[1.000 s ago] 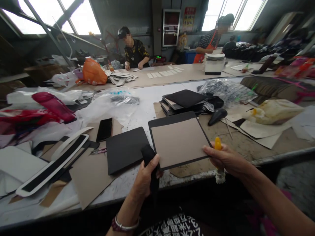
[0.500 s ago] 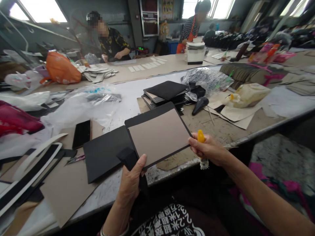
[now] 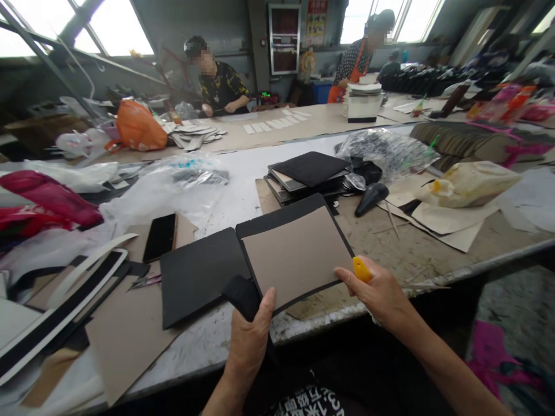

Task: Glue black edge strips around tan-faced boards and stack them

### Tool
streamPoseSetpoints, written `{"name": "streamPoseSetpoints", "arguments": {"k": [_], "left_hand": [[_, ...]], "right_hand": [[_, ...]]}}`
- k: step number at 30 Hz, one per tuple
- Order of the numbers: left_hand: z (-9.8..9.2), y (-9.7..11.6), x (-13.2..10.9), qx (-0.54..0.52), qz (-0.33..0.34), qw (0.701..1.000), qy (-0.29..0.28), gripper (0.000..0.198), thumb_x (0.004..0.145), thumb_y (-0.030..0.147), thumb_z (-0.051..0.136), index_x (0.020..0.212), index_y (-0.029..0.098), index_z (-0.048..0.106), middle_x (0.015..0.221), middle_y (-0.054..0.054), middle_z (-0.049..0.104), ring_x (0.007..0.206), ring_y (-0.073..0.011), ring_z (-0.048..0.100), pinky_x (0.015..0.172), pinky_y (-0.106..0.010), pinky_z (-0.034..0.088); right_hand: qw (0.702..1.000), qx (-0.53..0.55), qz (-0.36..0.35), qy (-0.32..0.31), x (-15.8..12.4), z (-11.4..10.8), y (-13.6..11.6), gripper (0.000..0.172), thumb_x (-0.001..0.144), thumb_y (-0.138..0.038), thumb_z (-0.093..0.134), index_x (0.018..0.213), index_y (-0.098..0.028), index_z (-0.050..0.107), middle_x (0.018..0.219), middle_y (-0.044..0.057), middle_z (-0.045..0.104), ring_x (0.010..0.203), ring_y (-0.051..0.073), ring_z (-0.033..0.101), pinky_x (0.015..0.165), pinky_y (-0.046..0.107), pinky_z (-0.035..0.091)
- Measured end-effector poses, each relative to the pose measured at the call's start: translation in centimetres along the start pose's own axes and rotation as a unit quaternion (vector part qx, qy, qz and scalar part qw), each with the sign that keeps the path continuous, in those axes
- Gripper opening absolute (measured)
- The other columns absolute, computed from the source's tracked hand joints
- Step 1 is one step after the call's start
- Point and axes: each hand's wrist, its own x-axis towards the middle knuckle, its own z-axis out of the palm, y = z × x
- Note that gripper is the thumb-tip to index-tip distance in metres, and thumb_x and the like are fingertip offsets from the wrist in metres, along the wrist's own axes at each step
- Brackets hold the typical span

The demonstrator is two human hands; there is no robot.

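Panel (image 3: pixel 292 254), beige with black border, near front edge of bench (image 3: pixel 203 335). Left hand (image 3: pixel 249 338): fingers closed on left corner and black strip (image 3: pixel 243 296). Right hand (image 3: pixel 379 289): fingers closed on right corner, yellow handle (image 3: pixel 361 269).

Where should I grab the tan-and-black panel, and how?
Probably from the near side: pinch the panel by its near corners, thumbs on top. It is thin and flat, and the left hand and right hand grip it there.

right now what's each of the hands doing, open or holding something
Left hand: closed, holding the tan-faced black panel and a black strip.
Right hand: closed, holding the same panel and a yellow handle.
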Motion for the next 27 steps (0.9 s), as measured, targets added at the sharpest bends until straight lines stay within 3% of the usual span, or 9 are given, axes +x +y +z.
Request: {"name": "streamPoseSetpoints", "arguments": {"k": [5,8,10,13,17,21,27], "left_hand": [[0.3,0.5,0.2,-0.01,-0.021,1.0,0.003,0.038,0.072,0.04,0.068,0.098,0.012,0.064,0.102,-0.01,0.067,0.097,-0.0255,0.06,0.09,-0.037,0.046],[0.4,1.1,0.2,-0.092,-0.119,0.988,-0.018,0.042,0.069,0.038,0.071,0.103,0.016,0.06,0.099,-0.007,0.066,0.088,-0.0206,0.062,0.071,-0.028,0.051],[0.4,1.4,0.2,-0.151,-0.175,0.972,-0.049,0.041,0.067,0.037,0.073,0.1,0.017,0.059,0.089,-0.004,0.066,0.07,-0.0141,0.061,0.053,-0.02,0.046],[0.5,1.5,0.4,-0.223,-0.18,0.952,-0.111,0.032,0.068,0.037,0.073,0.084,0.014,0.058,0.065,0.003,0.055,0.046,-0.0051,0.042,0.04,-0.016,0.031],[0.4,1.2,0.6,-0.255,-0.193,0.933,-0.162,0.031,0.071,0.038,0.07,0.071,0.014,0.05,0.054,0.007,0.041,0.042,-0.0035,0.03,0.041,-0.017,0.027],[0.3,0.9,0.8,-0.254,-0.206,0.928,-0.177,0.036,0.075,0.041,0.064,0.061,0.017,0.041,0.045,0.009,0.032,0.04,-0.0042,0.026,0.04,-0.018,0.024],[0.7,0.6,0.8,-0.207,-0.191,0.946,-0.158,0.039,0.069,0.04,0.068,0.054,0.017,0.041,0.043,0.007,0.036,0.038,-0.0046,0.031,0.039,-0.018,0.025]], "right_hand": [[0.998,0.055,0.032,0.005,0.0,0.5,0.0,0.039,0.073,-0.054,0.056,0.055,-0.022,0.042,0.043,-0.004,0.045,0.039,0.009,0.039,0.043,0.024,0.032],[0.98,0.163,0.105,-0.049,0.0,0.3,0.1,0.046,0.069,-0.057,0.06,0.048,-0.021,0.04,0.039,-0.005,0.038,0.035,0.007,0.031,0.036,0.023,0.024],[0.952,0.248,0.152,-0.098,0.1,0.0,0.1,0.051,0.068,-0.058,0.062,0.044,-0.021,0.037,0.036,-0.006,0.03,0.033,0.006,0.025,0.035,0.023,0.017],[0.916,0.328,0.186,-0.138,0.3,-0.4,0.3,0.054,0.067,-0.055,0.066,0.04,-0.02,0.036,0.034,-0.006,0.026,0.034,0.005,0.023,0.036,0.023,0.014],[0.895,0.365,0.205,-0.154,0.2,-0.3,1.0,0.052,0.068,-0.053,0.067,0.04,-0.019,0.039,0.034,-0.006,0.027,0.034,0.005,0.023,0.037,0.023,0.013],[0.901,0.344,0.223,-0.139,-0.1,-0.2,1.9,0.054,0.067,-0.055,0.067,0.039,-0.018,0.039,0.034,-0.006,0.027,0.034,0.004,0.023,0.037,0.022,0.012],[0.892,0.352,0.236,-0.154,-0.5,-0.6,3.0,0.052,0.068,-0.053,0.067,0.042,-0.018,0.039,0.035,-0.007,0.026,0.034,0.004,0.022,0.037,0.022,0.011]]}}
